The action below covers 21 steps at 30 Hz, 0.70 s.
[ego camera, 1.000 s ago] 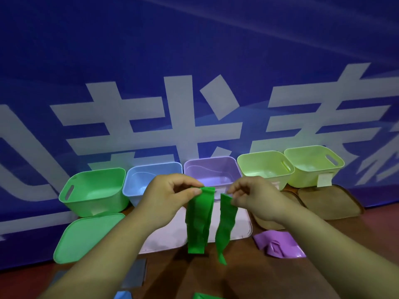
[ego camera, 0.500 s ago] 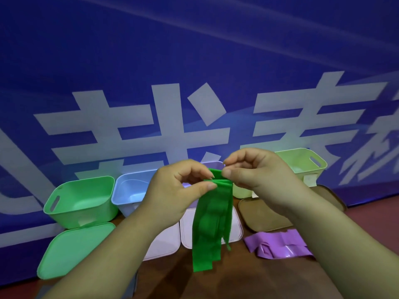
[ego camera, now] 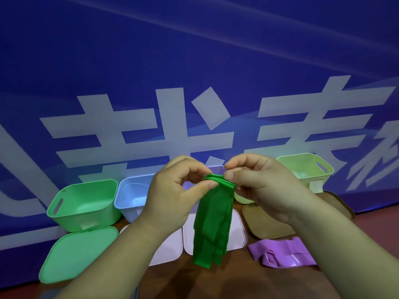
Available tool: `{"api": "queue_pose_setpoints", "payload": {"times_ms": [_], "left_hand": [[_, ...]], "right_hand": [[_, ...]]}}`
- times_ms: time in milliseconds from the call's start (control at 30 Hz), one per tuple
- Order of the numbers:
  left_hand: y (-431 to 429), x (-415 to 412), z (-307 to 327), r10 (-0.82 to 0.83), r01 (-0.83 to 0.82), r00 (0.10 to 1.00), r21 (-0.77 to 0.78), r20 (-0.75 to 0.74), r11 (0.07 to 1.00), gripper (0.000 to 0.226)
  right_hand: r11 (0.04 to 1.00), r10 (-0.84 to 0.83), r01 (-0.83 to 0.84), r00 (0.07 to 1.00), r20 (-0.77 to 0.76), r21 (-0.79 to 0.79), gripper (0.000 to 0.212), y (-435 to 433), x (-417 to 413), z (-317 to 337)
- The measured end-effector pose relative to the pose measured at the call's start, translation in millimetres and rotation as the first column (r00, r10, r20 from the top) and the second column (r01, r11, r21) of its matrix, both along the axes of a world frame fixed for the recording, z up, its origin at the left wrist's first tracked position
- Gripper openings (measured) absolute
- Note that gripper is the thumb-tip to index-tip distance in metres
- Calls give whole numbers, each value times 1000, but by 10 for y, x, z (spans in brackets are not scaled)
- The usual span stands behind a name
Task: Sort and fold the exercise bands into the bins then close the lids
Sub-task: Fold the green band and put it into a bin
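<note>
Early stage: both hands, left hand [ego camera: 172,199] and right hand [ego camera: 259,186], pinch the folded green band [ego camera: 212,225] at its top. Green bin [ego camera: 86,203] looks empty, purple band [ego camera: 280,253] unsorted, green lid [ego camera: 77,253] off.

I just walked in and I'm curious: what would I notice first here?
A bright green band hangs folded in the middle, its top pinched by the left hand and the right hand. A green bin stands open far left; a purple band lies lower right.
</note>
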<state>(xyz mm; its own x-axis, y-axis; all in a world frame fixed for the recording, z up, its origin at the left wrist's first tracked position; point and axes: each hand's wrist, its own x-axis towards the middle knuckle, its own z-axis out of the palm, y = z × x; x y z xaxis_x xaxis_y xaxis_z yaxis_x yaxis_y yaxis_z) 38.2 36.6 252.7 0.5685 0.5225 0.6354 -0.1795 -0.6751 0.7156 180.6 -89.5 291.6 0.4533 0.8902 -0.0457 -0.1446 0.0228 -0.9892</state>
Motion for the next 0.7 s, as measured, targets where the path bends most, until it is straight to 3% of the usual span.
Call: {"api": "queue_pose_setpoints", "payload": {"times_ms": [400,700], "left_hand": [[93,-89,-155,97,-100,993,-49,-63,994,26],[30,-153,-176,80,-86,992,-60,-96,994,22]], "right_hand": [[999,40,-39,999,27,-28,20,123,-74,-68],[999,9,-9,1000,2,-32,23,103,-95,-141]]}}
